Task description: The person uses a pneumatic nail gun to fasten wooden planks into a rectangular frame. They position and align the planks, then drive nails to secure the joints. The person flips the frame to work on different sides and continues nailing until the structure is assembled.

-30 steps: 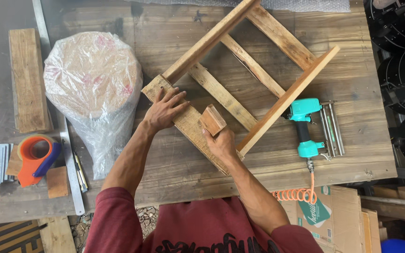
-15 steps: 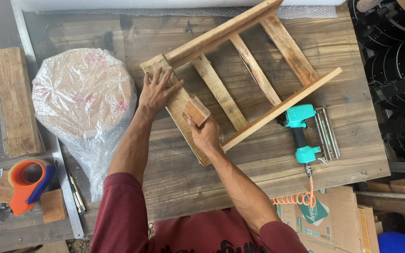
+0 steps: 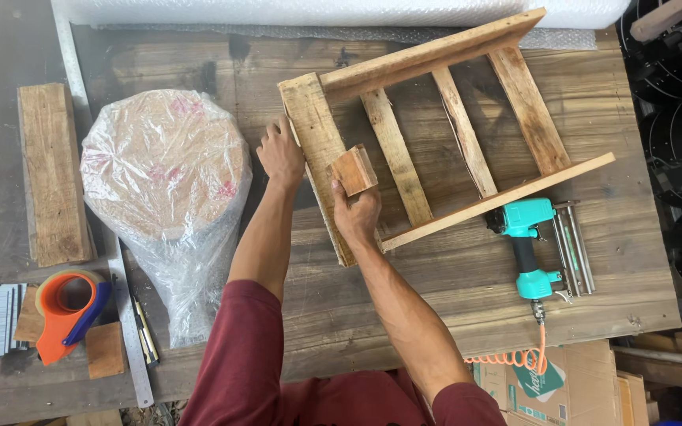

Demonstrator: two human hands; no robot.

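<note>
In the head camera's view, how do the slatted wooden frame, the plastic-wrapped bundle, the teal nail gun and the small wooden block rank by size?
1. slatted wooden frame, steadied by the left hand
2. plastic-wrapped bundle
3. teal nail gun
4. small wooden block, held in the right hand, slightly raised, so it may look a little bigger.

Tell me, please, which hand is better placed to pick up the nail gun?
Probably the right hand: it is on the nail gun's side, though it holds a small block against the frame. The left hand steadies the frame's far edge, farther away.
</note>
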